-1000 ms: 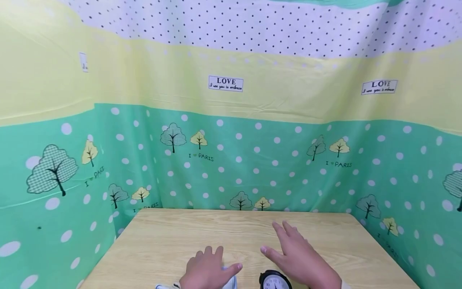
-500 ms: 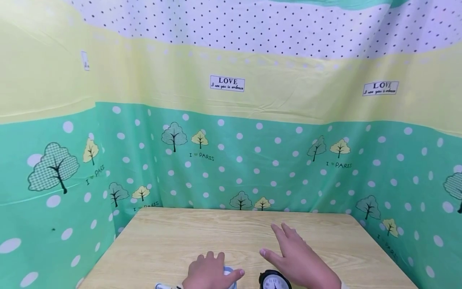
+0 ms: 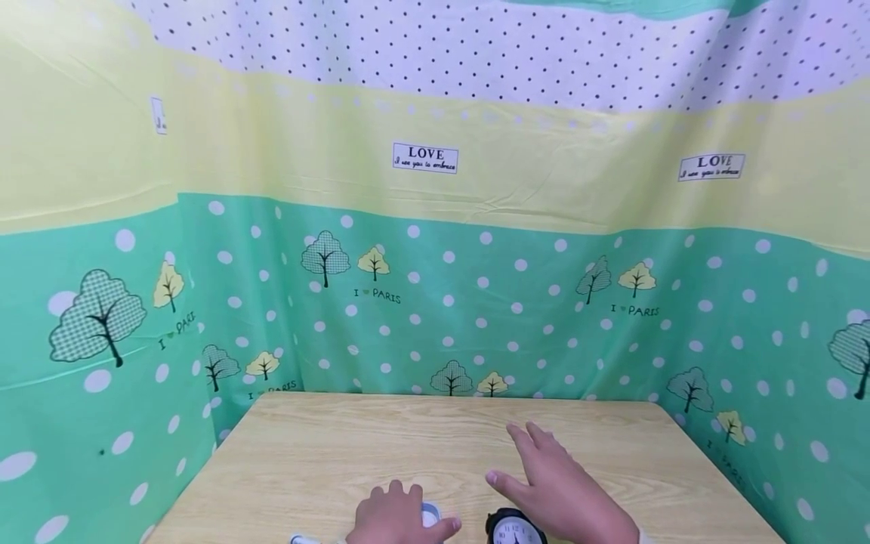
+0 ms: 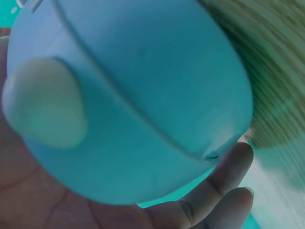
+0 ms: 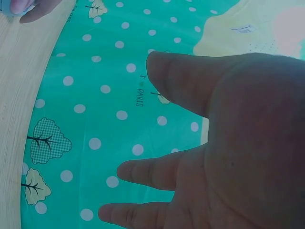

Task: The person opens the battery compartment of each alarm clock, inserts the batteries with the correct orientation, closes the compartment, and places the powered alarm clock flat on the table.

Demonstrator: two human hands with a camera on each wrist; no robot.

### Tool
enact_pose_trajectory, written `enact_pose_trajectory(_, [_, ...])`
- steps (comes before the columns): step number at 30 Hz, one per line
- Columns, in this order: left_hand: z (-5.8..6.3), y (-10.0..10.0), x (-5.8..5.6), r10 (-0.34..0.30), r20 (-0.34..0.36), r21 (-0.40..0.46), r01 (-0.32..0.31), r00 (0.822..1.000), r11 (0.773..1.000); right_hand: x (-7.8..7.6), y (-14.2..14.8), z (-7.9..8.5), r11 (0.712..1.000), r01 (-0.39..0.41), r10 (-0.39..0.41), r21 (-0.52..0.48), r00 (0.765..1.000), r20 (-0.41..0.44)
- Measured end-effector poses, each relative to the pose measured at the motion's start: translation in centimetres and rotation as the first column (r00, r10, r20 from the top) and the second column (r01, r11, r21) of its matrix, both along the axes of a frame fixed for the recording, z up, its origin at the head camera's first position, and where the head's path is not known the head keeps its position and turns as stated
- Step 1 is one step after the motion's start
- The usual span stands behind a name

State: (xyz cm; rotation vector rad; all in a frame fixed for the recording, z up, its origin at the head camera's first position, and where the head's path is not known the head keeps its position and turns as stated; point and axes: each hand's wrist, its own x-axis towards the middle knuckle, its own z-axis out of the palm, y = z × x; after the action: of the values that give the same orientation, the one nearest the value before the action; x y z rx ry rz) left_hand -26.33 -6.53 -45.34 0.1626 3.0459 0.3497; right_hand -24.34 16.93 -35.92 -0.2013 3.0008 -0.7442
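My left hand (image 3: 396, 517) holds a smooth blue rounded object (image 4: 157, 62) with a raised seam and a pale knob on its side. In the left wrist view its fingers curve along the underside, below the wood. From the head view only a blue-rimmed, whitish part (image 3: 431, 514) shows between thumb and fingers; what kind of thing it is I cannot tell. My right hand (image 3: 556, 487) hovers over the table with thumb and fingers spread, nothing in it. Just left of that wrist is a black-rimmed clock (image 3: 514, 531) with a white numbered dial, cut off by the lower frame edge.
A light wooden table (image 3: 326, 446) extends ahead. Behind and at both sides hangs a green, yellow and white curtain (image 3: 435, 317) printed with trees and dots. At the lower left, the end of a white and blue item (image 3: 303, 539) shows beside my left hand.
My left hand has drawn back slightly toward me and a little to the right, its thumb lower. More of the blue rim shows. My right hand has hardly moved.
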Motion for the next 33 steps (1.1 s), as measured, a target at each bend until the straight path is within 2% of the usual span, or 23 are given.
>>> enact_pose_trajectory(11, [-0.17,0.1,-0.03,0.007,0.023,-0.02,-0.007,1.0,1.0,0.17,-0.02,0.04,1.0,-0.018,0.018,0.002,0.999,-0.028])
enact_pose_trajectory(22, [-0.36,0.1,-0.23,-0.016,0.013,0.059,0.015,1.0,0.998,0.23,0.01,0.1,1.0,-0.011,0.011,-0.006,1.0,-0.01])
enact_pose_trajectory(33, [-0.11,0.07,-0.44,-0.017,0.013,0.097,0.015,1.0,0.995,0.3,0.02,0.26,1.0,-0.001,0.001,-0.013,1.0,0.01])
